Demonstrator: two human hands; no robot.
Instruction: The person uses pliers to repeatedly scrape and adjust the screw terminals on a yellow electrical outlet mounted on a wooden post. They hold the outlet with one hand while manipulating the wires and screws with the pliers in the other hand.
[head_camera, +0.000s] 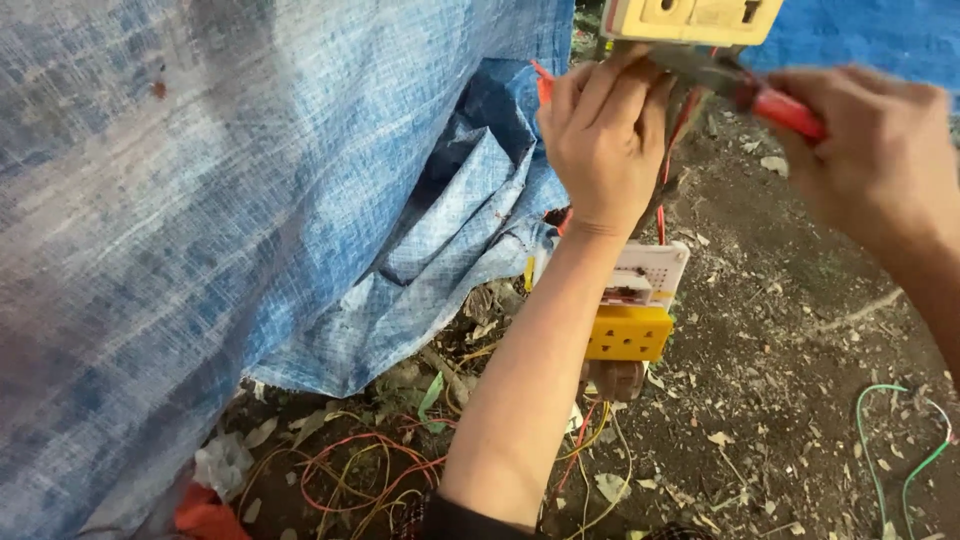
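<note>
Switch box (692, 18), cream, sits at the top edge of our view, just above our hands. Our left hand (603, 135) curls closed beneath it, fingers around red wires (662, 200). Our right hand (880, 150) is clenched on the red handle of pliers (745, 88), whose jaws reach toward the box. Below lie a yellow block (630, 333) and a white part (655, 272) on bare dirt (780, 330) strewn with loose wires (360, 470). A blue tarp (200, 200) hangs at left.
</note>
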